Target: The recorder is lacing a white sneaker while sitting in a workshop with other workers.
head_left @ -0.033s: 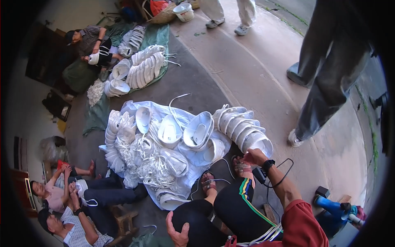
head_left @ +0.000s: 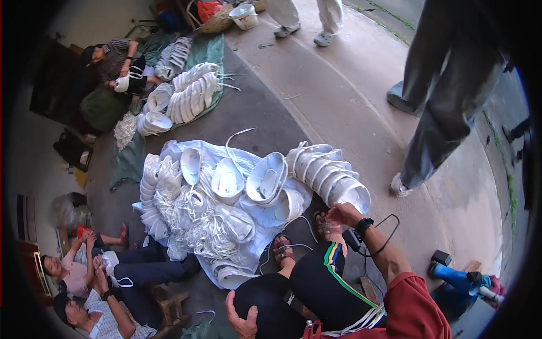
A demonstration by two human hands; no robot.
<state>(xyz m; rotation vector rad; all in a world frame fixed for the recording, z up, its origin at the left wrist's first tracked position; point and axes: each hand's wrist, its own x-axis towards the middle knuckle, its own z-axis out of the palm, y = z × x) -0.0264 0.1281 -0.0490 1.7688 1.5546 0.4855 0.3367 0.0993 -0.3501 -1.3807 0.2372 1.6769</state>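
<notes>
My right hand (head_left: 345, 213) is at the near end of a curved row of nested white cupped pieces, which look like shoe uppers. Its fingers are bent at the rim of the last white shoe upper (head_left: 355, 195), partly hidden by the hand itself. Beside my left knee is my left hand (head_left: 243, 317), holding nothing, its thumb apart from the fingers. In front of me, a pale sheet (head_left: 299, 198) bears more white uppers, such as the oval one (head_left: 266, 178), and a heap of tangled white laces (head_left: 206, 229).
Two seated people (head_left: 84, 305) are at the lower left; another (head_left: 116, 62) sits at the upper left beside rows of white uppers (head_left: 195, 99). A standing person's dark trousers (head_left: 435, 118) are at the right. A white bucket (head_left: 244, 18) stands at the far side. A black cable (head_left: 389, 240) loops by my right wrist.
The scene has shifted slightly to the left in the view. My right hand stays at the end of the row, and my left hand stays by the knee.
</notes>
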